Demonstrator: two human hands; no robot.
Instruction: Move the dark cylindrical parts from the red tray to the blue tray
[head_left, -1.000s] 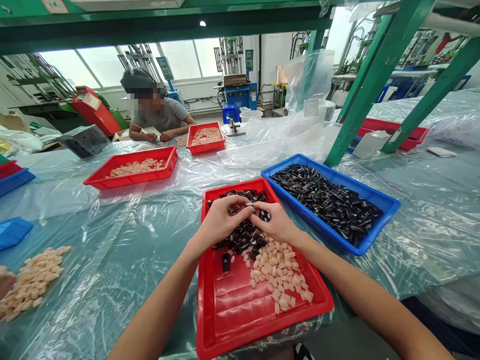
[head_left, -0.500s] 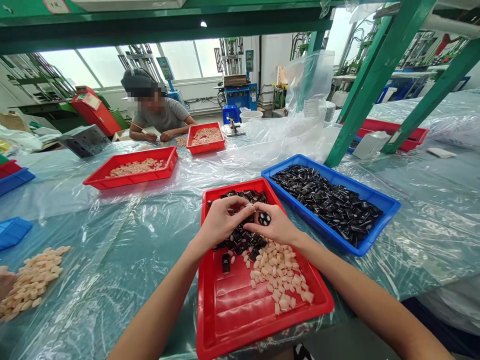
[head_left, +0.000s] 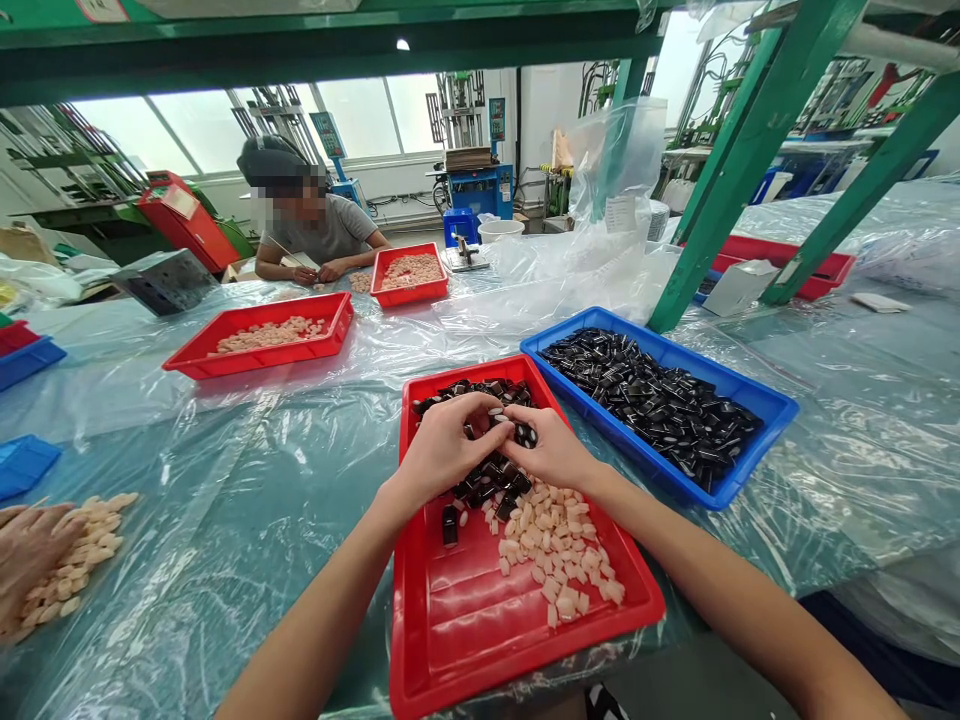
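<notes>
Both hands meet over the red tray [head_left: 457,640] in front of me. My left hand [head_left: 450,440] pinches at a small black piece with white ovals [head_left: 525,434], its thumb and fingers near a pale oval bit [head_left: 496,414]. My right hand [head_left: 551,448] holds the black piece from the other side, fingertips against those of my left hand. Beneath them lie many black pieces [head_left: 480,490]. Pale pinkish pieces [head_left: 551,545] are spread in the tray's right part. A single black piece [head_left: 450,525] rests apart at the left.
A blue tray [head_left: 780,430] full of black pieces adjoins at the right. Another person's hand [head_left: 34,560] touches a pale heap [head_left: 90,545] at far left. Across the table a person [head_left: 322,235] sits by red trays [head_left: 259,350]. A green post [head_left: 739,170] rises at right.
My fingertips have drawn closer together around the black piece, which has shifted slightly. At far left, the other person's hand has come further into view over the pale heap.
</notes>
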